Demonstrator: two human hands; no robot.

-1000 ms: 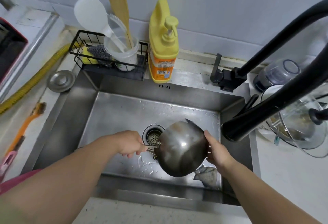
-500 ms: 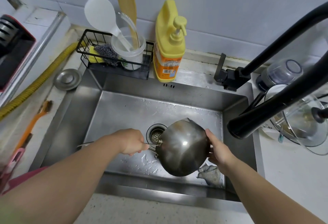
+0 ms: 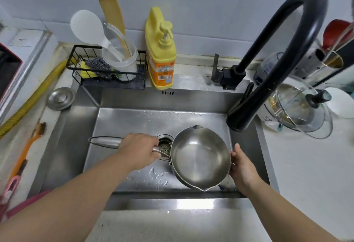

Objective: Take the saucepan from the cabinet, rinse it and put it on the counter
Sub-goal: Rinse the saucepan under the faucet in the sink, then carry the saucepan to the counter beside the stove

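Head view. You held the saucepan [image 3: 201, 157] above the sink [image 3: 122, 119], open side up and tilted, its bowl over the right half of the basin, partly covering the drain strainer [image 3: 164, 146]. Your left hand [image 3: 139, 150] was clamped around the long steel handle near where it joins the bowl — the free end of the handle stuck out to the left. Your right hand [image 3: 242, 167] was pressed against the right rim of the pan, thumb up along the edge, fingers curled under and out of sight; it gripped or steadied the rim, and which of the two you cannot tell from here. The pan had a pouring lip on its near edge and another on its far edge.

Water droplets lay on the basin floor near the drain. The black faucet [image 3: 283, 54] arched over from the far right, its spout just above and to the right of the pan; no stream was visible. A yellow soap bottle [image 3: 161, 50] stood at the far edge of the sink, just right of a black wire caddy [image 3: 107, 69] — the caddy held a clear cup with utensils and a scouring pad. A glass lid [image 3: 298, 105] rested on the counter to the right.
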